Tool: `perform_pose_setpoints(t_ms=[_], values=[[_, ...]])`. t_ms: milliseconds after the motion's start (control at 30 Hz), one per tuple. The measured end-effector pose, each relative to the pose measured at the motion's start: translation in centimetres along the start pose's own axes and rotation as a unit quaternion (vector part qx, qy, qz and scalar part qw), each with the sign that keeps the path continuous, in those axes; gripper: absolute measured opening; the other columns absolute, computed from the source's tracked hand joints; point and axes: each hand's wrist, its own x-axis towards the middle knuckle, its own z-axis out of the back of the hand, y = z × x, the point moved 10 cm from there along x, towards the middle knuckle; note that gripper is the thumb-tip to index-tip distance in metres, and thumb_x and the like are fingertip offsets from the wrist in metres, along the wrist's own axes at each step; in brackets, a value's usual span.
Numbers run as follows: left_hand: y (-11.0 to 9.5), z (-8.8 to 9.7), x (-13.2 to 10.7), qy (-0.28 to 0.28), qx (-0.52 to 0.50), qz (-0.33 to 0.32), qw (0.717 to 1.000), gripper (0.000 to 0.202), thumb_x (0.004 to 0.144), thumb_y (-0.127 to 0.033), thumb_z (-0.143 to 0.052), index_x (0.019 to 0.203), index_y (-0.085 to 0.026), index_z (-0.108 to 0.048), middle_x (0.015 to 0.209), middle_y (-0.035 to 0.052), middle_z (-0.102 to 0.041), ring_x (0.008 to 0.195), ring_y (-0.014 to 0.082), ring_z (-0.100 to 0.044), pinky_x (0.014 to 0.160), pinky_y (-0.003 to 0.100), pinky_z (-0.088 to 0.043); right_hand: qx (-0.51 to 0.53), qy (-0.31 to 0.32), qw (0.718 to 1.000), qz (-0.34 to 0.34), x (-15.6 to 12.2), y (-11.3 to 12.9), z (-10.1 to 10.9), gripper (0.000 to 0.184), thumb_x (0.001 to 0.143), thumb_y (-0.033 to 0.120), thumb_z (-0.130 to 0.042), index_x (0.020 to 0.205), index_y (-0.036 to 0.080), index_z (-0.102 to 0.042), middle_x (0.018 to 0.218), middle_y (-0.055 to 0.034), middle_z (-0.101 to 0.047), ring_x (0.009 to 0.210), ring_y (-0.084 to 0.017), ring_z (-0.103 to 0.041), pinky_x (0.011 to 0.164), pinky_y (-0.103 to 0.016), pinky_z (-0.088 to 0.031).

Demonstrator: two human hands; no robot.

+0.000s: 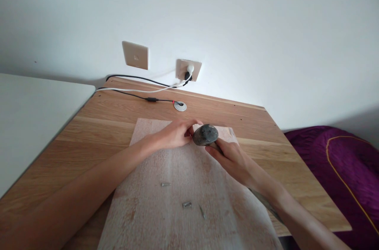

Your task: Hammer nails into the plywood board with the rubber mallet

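My right hand (232, 159) is wrapped round the handle of a hammer with a thick, dark, worn head (205, 135). The handle shows again below my right forearm. Just left of the hammer head, my left hand (177, 131) is closed in a pinch over the far part of a pale, whitish wooden board (171, 218). Whatever its fingertips hold is hidden behind the hammer head. Nearer to me on the board lie small metal pieces: a short one (166, 184), a stubby one (187, 204) and a thin, nail-like one (202, 211).
The board lies on a wooden desk (77, 139) against a white wall. Black and white cables run from a wall socket (180, 69) and a round cable grommet (180, 106). A white surface (38, 112) adjoins on the left; purple fabric (314, 151) is at the right.
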Motion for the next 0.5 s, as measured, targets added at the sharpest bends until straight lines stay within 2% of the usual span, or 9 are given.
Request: perform_pose_setpoints(t_ms=[100,267,367,500], values=[[0.3,-0.1,0.0,0.002,-0.002,0.005,1.0,0.057,0.082,-0.002,-0.066,0.135,-0.022,-0.062,0.083,-0.0033,-0.073,0.074,0.0143,-0.069,0.072,0.024,-0.049,0.0,0.0,1.0,0.001,-0.7,-0.2,-0.2,0.028,0.107,0.043,-0.046,0.09,0.025,-0.059,0.072,-0.0008,-0.068,0.067,-0.021,-0.064,0.062,-0.03,-0.041],[0.7,-0.2,0.0,-0.003,0.002,0.008,1.0,0.062,0.08,0.0,-0.064,0.138,-0.021,-0.061,0.087,-0.0017,-0.075,0.078,0.0153,-0.071,0.073,0.024,-0.05,-0.002,0.017,0.999,-0.027,-3.5,-1.8,-0.8,0.034,0.109,0.05,-0.045,0.092,0.025,-0.06,0.073,-0.0008,-0.068,0.067,-0.021,-0.064,0.063,-0.031,-0.042],[0.7,-0.3,0.0,-0.003,0.009,0.005,1.0,0.06,0.081,0.0,-0.065,0.138,-0.02,-0.062,0.087,-0.0008,-0.076,0.077,0.0149,-0.071,0.072,0.024,-0.049,0.012,0.029,0.998,-0.046,-4.8,-3.2,-1.7,0.036,0.109,0.051,-0.043,0.09,0.025,-0.059,0.073,-0.0013,-0.069,0.069,-0.023,-0.066,0.064,-0.032,-0.043],[0.6,-0.4,0.1,0.003,0.019,0.006,1.0,0.056,0.085,-0.005,-0.071,0.138,-0.02,-0.061,0.088,0.0002,-0.077,0.078,0.0153,-0.071,0.073,0.024,-0.05,0.033,0.011,0.998,-0.06,-5.6,-5.0,-2.9,0.036,0.109,0.053,-0.041,0.099,0.026,-0.061,0.082,-0.0036,-0.074,0.078,-0.026,-0.071,0.07,-0.035,-0.051]])
